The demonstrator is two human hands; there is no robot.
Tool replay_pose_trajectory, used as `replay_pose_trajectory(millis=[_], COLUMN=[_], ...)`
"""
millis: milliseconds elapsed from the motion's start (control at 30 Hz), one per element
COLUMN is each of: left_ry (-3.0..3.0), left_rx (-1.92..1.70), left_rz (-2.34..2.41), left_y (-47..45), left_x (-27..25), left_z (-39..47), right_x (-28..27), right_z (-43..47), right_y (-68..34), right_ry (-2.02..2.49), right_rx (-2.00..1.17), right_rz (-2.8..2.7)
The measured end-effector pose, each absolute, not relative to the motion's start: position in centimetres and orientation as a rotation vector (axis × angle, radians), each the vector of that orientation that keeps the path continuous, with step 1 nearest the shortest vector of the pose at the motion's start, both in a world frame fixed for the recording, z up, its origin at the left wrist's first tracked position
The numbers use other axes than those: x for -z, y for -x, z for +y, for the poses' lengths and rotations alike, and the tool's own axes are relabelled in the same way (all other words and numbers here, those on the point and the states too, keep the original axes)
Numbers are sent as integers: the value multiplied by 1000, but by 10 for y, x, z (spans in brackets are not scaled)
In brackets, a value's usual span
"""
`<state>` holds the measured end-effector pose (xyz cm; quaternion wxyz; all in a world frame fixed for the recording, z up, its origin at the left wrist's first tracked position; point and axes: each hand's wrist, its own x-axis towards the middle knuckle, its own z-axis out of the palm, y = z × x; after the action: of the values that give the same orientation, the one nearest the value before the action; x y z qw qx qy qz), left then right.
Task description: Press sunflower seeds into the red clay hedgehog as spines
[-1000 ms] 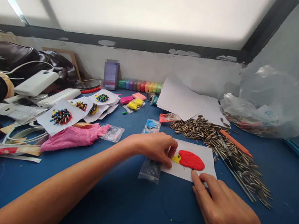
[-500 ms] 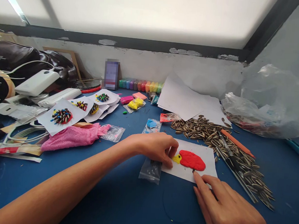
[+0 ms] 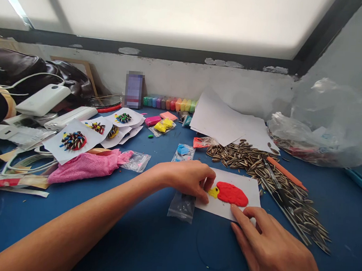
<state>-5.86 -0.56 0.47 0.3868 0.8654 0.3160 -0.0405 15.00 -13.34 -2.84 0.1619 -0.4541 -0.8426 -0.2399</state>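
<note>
Left hand: I'm resting it on the paper, grip loosely parted, holding nothing visible.
Right hand: I'm keeping it at the red clay's near side; whether this grip is holding anything, I cannot tell.
Paper: lying well short of the tabletop's far edge.

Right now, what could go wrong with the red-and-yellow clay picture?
The right hand has a fingertip at the lower edge of the flat red clay oval; a slip might dent it.

The left hand sits close to the small yellow clay head and could smudge it.

The heap of striped seeds lies close to the white rectangular paper sheet; a nudge might push some onto it.
</note>
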Motion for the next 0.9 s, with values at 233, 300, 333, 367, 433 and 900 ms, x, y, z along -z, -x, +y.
replay_pose_trajectory(millis=[233,300,333,367,433,900], left_ry=[-2196,-2197,-2197,-2198,-2200,-2190], left_rx=[98,98,99,99,99,102], left_rz=[808,810,811,811,812,825], left_y=[57,58,58,58,58,58], left_x=[-5,-5,-5,-5,-6,-5], left_z=[-7,-7,-7,-7,-7,-6], right_x=[28,28,27,27,26,29], right_z=[-134,-134,-134,-134,-134,-135], right_y=[-153,-156,-157,-159,-161,-163], right_ry=[1291,1289,1289,1289,1295,1291], right_rx=[616,529,477,431,359,375], right_rz=[-2392,-2377,-2362,-2342,-2316,-2396])
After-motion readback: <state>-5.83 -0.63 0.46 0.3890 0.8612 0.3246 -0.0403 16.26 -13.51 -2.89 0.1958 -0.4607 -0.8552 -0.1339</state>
